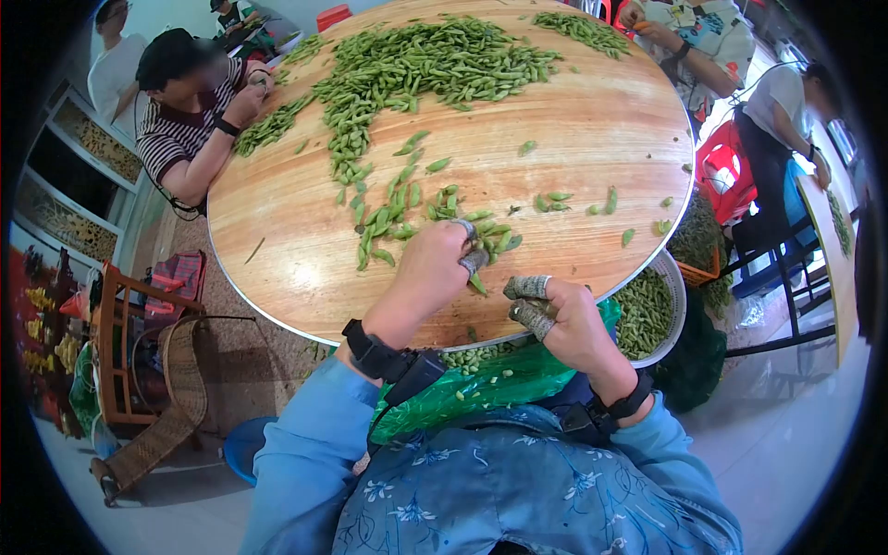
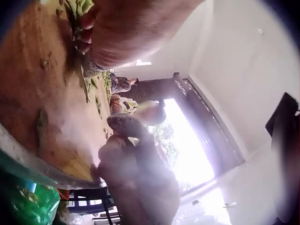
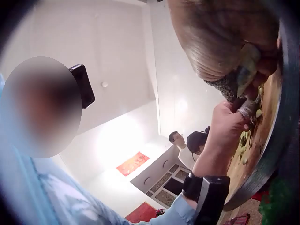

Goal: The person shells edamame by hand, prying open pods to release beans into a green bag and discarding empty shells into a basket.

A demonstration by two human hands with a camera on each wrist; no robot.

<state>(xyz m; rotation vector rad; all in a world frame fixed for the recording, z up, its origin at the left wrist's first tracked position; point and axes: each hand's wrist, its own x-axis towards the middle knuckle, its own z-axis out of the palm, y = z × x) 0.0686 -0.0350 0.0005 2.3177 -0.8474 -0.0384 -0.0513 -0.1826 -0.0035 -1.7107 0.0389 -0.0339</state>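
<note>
1. Green pods lay heaped on the far half of the round wooden table, with a looser group near me.
2. My left hand, fingers curled, pinched a single pod over the tabletop.
3. My right hand, near the left, curled round a pale green piece.
4. White basket, holding more pods, stood beside the table's near right edge.

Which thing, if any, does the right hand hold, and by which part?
The right hand holds a green bean pod; which part it grips cannot be told.
</note>
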